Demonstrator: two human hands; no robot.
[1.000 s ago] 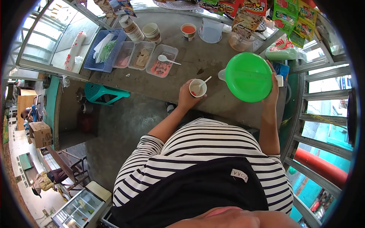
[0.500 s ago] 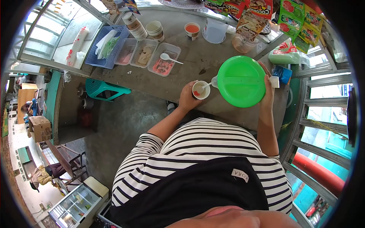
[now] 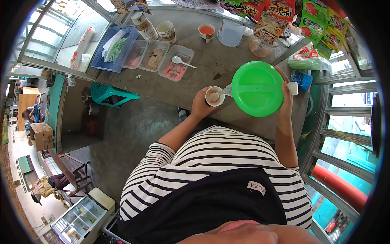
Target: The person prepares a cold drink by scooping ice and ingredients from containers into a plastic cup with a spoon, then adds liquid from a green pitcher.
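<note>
Left hand (image 3: 200, 104): closed round paper cup (image 3: 214, 96) | right hand (image 3: 287, 91): gripping green-lidded pitcher (image 3: 258, 88), spout at cup's rim

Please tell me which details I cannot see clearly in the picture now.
In the head view:
- Liquid level inside the green-lidded pitcher: hidden by the lid.
- Some fingertips of the right hand: behind the pitcher.
- Underside of the held cup: turned away from the camera.
- Full hanging packets: cut off by the top edge.
- Contents of the glass case: too small.
</note>
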